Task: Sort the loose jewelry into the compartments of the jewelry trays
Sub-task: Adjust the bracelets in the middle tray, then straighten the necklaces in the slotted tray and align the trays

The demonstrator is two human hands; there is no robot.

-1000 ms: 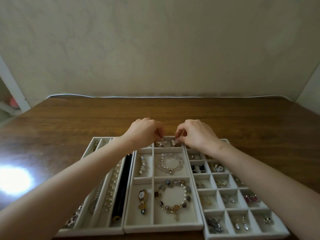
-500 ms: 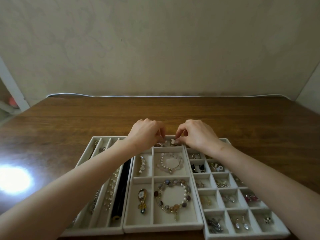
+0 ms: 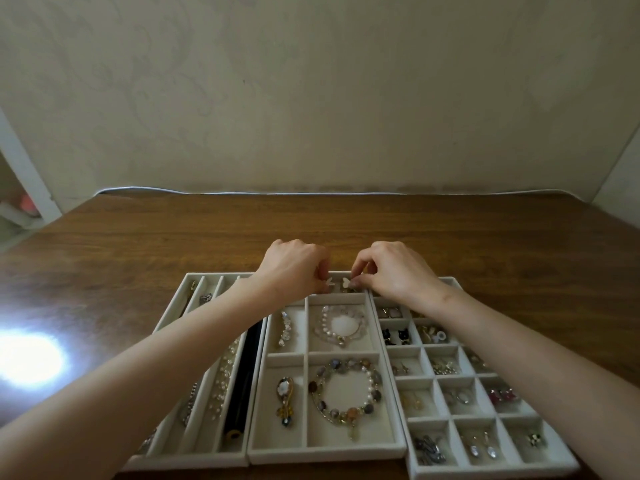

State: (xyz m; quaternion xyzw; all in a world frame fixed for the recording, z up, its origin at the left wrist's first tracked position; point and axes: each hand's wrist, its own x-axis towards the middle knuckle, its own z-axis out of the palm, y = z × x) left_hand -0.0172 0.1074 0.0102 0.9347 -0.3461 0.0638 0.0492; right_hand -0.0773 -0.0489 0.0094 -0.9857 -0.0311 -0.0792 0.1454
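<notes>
Table (image 3: pixel 346 220) free beyond trays (image 3: pixel 325 457); left forearm (image 3: pixel 156 368), right forearm (image 3: pixel 519 344) overhang outer two.

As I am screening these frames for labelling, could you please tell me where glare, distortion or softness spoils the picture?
Head view: a blown-out glare patch whites out the wooden table at left; head view: the wide lens slants the side edges of the wall; head view: the two white butterfly-shaped pieces between the left hand and right hand are soft, so the grip is unclear.

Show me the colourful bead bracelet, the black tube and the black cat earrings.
colourful bead bracelet (image 3: pixel 313 387), head view, left-side bead
black tube (image 3: pixel 244 379), head view, mid-length
black cat earrings (image 3: pixel 402 335), head view, right-hand earring
</notes>
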